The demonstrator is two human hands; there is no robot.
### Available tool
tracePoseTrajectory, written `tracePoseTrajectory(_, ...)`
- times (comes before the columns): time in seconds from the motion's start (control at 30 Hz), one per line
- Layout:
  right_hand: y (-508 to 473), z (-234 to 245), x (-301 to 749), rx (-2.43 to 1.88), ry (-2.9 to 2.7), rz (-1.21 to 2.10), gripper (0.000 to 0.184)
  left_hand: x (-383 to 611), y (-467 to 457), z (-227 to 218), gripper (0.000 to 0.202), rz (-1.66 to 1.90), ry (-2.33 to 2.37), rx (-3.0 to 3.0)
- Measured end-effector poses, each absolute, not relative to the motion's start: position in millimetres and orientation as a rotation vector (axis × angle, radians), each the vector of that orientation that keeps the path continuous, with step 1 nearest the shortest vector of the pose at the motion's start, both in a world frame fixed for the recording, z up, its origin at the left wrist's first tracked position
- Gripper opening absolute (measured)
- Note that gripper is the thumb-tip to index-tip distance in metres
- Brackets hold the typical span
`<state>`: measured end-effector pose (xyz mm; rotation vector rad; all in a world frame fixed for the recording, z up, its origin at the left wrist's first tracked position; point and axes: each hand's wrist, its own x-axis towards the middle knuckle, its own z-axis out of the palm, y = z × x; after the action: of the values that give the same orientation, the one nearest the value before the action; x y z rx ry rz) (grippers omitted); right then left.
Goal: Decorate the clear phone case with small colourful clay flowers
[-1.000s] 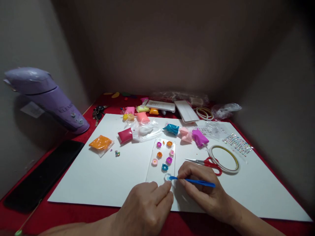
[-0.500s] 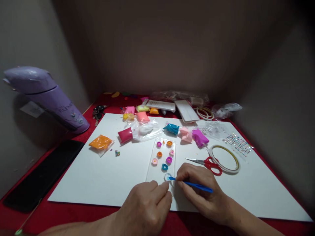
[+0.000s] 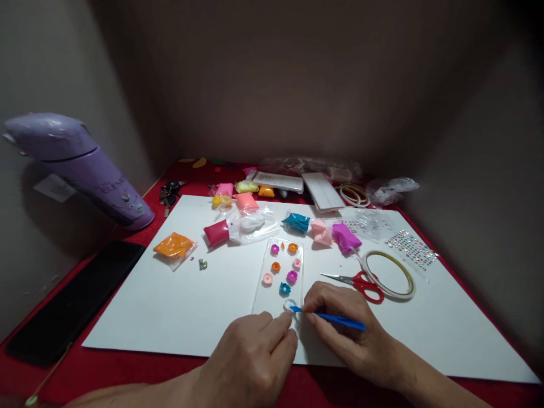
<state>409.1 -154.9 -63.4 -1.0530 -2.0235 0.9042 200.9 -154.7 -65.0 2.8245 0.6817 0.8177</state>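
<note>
The right hand (image 3: 340,326) grips the blue tool (image 3: 335,320), its tip at the pale piece (image 3: 289,305). The left hand (image 3: 250,357) touches beside it; whether it pinches is not clear. Light, steady pressure seems wise.

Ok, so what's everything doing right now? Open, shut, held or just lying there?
Scissors: shut, lying flat on the white sheet.
Blue tool: held in the right hand, tip on the little pale piece.
Left hand: fingertips at that piece; grip unclear.
Clear case: lying flat, clay flowers on it.
Tape roll: lying flat.
</note>
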Motion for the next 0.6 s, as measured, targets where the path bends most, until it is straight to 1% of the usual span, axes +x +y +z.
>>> tracePoseTrajectory(0.17, -153.6, -63.2, 408.7, -1.03, -1.963, 0.867, 0.008, 200.6, -154.9, -65.7, 0.023, 0.837, 0.689, 2.818)
tracePoseTrajectory(0.4, -154.5, -64.0, 409.1, -1.041, -2.032, 0.89, 0.01, 200.6, -154.4, -65.1, 0.022, 0.833, 0.663, 2.832)
tracePoseTrajectory(0.6, -154.0, -66.3, 410.4, -1.03, -1.991, 0.819, 0.011, 199.7, -154.5, -66.9, 0.021, 0.794, 0.682, 2.785)
